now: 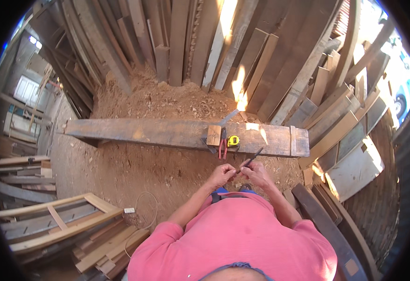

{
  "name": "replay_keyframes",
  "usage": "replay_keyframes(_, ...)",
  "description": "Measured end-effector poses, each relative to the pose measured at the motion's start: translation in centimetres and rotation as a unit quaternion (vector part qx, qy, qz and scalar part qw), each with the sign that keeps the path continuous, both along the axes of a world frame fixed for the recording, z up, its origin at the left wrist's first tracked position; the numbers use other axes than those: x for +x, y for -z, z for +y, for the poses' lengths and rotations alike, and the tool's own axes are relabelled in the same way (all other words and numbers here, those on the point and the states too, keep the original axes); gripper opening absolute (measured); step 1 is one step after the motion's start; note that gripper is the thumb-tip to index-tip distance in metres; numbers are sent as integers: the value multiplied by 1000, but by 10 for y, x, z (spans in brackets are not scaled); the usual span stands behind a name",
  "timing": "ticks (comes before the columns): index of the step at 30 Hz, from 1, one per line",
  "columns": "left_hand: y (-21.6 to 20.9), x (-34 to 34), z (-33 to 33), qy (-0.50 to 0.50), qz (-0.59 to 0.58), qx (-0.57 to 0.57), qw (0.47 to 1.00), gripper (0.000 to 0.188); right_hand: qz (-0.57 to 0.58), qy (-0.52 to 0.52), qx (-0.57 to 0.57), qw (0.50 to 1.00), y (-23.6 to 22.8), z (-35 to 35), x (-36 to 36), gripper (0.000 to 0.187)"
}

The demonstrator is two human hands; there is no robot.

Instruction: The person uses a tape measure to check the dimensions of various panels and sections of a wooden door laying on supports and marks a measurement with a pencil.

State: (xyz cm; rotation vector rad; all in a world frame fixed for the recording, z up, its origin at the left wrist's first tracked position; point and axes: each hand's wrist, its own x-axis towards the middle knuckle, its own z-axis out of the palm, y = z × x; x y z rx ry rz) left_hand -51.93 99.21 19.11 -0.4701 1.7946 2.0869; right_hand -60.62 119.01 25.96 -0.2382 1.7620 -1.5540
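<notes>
In front of my body, my right hand (256,173) is closed round a dark, slim, stick-like tool (254,156), which points up and away to the right. My left hand (221,176) is beside it, fingers pinched close to the tool's near end; what they hold, if anything, is too small to make out. Just beyond my hands runs a long wooden beam (167,130). On it are a small wooden block (213,136), red-handled pliers (223,143) and a yellow tape measure (233,140). A grey metal blade (229,117) sticks out past the block toward the far edge.
Many planks (179,42) lean upright behind the beam, above heaped sawdust (162,100). At the lower left lie a wooden frame (57,218) and stacked boards (104,250). A thin cord (157,206) loops on the ground. Dark boards (319,220) lie at my right.
</notes>
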Motion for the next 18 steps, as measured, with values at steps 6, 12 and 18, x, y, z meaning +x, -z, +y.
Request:
replay_keyframes(6,19,55,-22,-168,-4,-23,986,14,-69,-20,-103,992,40,-46,-8,14)
replay_keyframes(12,42,125,-82,-279,-68,-61,956,25,151,-45,-8,987,70,-95,-46,26)
replay_keyframes(18,71,179,-169,-323,-86,-68,940,26,122,-97,10,988,104,-205,-23,32)
